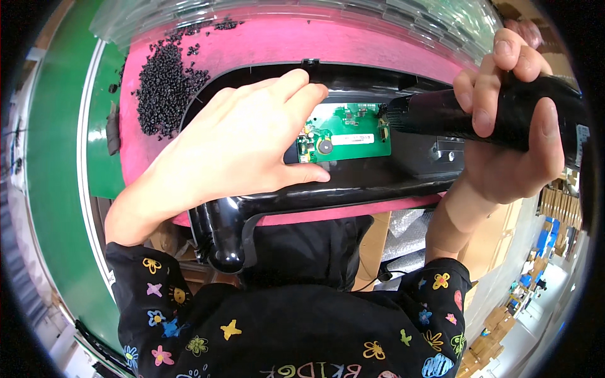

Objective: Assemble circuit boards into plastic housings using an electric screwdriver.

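A green circuit board (362,148) with a white label lies inside a long glossy black plastic housing (302,195). My left hand (252,135) covers the board's left end, with the index finger at its far edge and the thumb by its near edge, steadying it. My right hand (504,132) is wrapped round a black electric screwdriver (435,113). The tool's ribbed front end points at the board's right end; its very tip is hidden. Left of the housing, a heap of small black screws (165,88) is spread on the pink mat (353,38).
Stacked clear plastic trays (302,14) line the mat's far edge. A green surface (53,157) with a white rim runs along the left. Below the mat at right stand a cardboard box (375,249) and bubble wrap (403,233).
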`<action>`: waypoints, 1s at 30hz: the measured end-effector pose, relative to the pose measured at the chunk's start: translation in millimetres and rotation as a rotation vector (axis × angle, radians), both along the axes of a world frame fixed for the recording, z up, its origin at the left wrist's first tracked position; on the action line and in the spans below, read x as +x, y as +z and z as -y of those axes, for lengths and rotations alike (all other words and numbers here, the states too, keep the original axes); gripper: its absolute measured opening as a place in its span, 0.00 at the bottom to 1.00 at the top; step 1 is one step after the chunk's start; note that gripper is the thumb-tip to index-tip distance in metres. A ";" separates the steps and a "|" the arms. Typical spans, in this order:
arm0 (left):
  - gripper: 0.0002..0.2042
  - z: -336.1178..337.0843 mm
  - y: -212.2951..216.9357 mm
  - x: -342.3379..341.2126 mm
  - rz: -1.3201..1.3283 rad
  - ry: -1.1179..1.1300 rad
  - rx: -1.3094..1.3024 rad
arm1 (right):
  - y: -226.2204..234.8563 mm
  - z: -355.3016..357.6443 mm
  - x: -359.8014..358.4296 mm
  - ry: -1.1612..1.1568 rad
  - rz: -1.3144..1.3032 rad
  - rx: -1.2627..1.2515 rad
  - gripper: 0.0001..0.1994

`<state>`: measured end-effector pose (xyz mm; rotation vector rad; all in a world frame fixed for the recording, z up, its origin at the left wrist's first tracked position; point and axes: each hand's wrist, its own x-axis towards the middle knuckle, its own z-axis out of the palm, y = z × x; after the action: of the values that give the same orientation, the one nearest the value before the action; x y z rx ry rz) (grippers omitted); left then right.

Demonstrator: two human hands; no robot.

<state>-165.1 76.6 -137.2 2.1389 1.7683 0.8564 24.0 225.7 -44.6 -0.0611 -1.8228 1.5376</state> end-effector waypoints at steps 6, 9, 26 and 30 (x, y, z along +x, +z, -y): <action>0.34 -3.4 -2.6 3.8 -0.060 -0.016 -0.008 | 0.0 -1.9 2.4 0.002 -0.009 -0.028 0.24; 0.32 -4.7 -2.0 4.4 -0.058 -0.018 -0.033 | -1.5 -1.7 2.4 0.024 0.009 0.018 0.23; 0.30 -3.9 -0.1 6.6 0.081 -0.153 0.000 | 7.6 -7.8 24.2 0.292 -0.065 -0.014 0.22; 0.31 -8.4 -3.2 6.6 0.062 -0.117 -0.006 | -0.6 -16.1 27.3 0.186 -0.060 -0.027 0.23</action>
<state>-158.5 85.0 -140.5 2.1636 1.5963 0.8763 51.3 241.8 -45.2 0.1445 -1.8024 1.6736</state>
